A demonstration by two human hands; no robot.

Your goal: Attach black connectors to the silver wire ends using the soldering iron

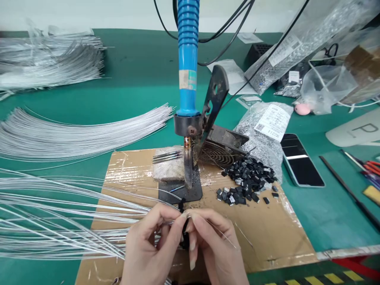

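My left hand is closed, thumb and forefinger pinched on what looks like the end of a thin white wire. My right hand meets it fingertip to fingertip, pinching too; a thin silvery wire runs back over its fingers. The exact pinched spot is too small to make out. Behind the fingertips, small black connectors are partly hidden. Many loose white wires run in from the left toward my left hand. Just beyond the hands, a blue-handled soldering iron points down in a stand.
Under the hands lies a cardboard sheet. To the right are a pile of black connectors, a phone and a dark rod. Bundled wires lie left; a fan stands behind the iron, near bubble-wrapped packages.
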